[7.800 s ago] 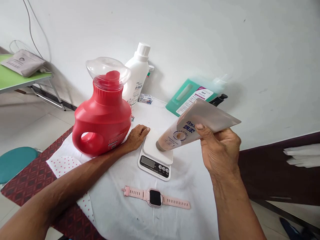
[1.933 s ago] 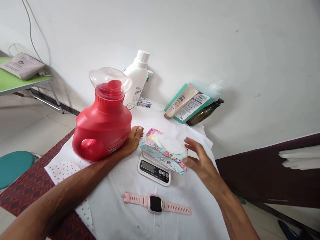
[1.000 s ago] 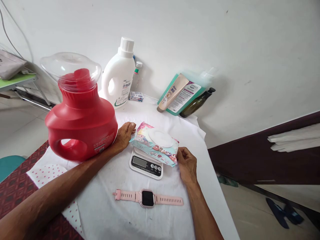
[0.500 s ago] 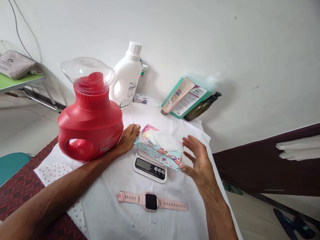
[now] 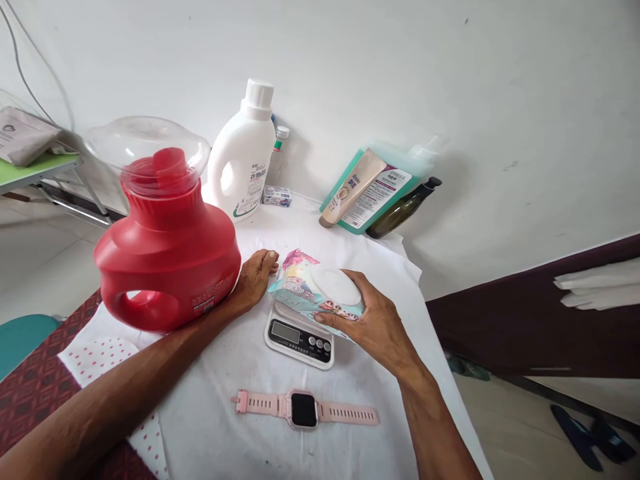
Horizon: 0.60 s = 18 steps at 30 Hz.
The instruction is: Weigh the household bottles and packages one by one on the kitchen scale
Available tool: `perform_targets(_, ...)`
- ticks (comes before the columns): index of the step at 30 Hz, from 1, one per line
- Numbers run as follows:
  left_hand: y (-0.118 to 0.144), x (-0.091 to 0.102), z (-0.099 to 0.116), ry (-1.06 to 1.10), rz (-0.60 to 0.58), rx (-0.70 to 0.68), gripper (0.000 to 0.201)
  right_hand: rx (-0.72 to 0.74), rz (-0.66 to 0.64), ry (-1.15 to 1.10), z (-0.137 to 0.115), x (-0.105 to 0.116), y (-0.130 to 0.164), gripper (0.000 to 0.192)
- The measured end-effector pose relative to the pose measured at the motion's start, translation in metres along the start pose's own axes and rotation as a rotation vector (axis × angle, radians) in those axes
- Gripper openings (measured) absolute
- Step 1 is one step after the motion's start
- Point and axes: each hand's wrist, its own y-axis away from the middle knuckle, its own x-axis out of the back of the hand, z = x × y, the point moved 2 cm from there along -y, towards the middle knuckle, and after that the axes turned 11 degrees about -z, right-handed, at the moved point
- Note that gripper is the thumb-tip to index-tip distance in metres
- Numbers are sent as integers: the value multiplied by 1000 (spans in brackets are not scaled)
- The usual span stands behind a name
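Note:
A pack of wet wipes (image 5: 300, 291), pastel with a white lid, rests tilted across a small kitchen scale (image 5: 299, 339). My right hand (image 5: 373, 313) grips its right end, thumb along the front side and fingers over the top. My left hand (image 5: 257, 275) lies on the cloth left of the pack, fingers loosely extended and holding nothing. The red jug (image 5: 170, 267), with a clear domed cover and a red scoop in its top, stands against my left forearm. A pink-strapped smartwatch (image 5: 303, 409) lies flat in front of the scale.
At the back stand a white detergent bottle (image 5: 247, 153), a clear bottle (image 5: 277, 157) and a small box (image 5: 277, 196). Against the wall lean a beige tube (image 5: 353, 189), a green liquid container (image 5: 383, 200) and a dark bottle (image 5: 404, 212). White cloth (image 5: 210, 413) covers the table.
My right hand has moved left and closed on the right end of the wipes pack. My left hand stays beside the jug. The view has shifted slightly.

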Motion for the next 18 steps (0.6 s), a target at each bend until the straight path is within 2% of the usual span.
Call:
perform_targets(4,0,0,1,-9,0,-7,52,-70,80,-105,3,1,4,72)
perform_targets(8,0,0,1,-13,20,-12,52,-108,114,-358,19,6,6,71)
perform_targets(10,0,-1,1,-6,20,-12,51,-124,219,-427,33,15,5,74)
perform_targets(14,0,-2,2,8,5,-18,50,-257,544,-213,71,42,-9,82)
perform_targets(16,0,-2,2,13,6,-22,51,-336,591,-73,93,50,-22,87)
perform_targets(18,0,-2,2,18,10,-20,51,-333,544,25,115,53,-36,95)
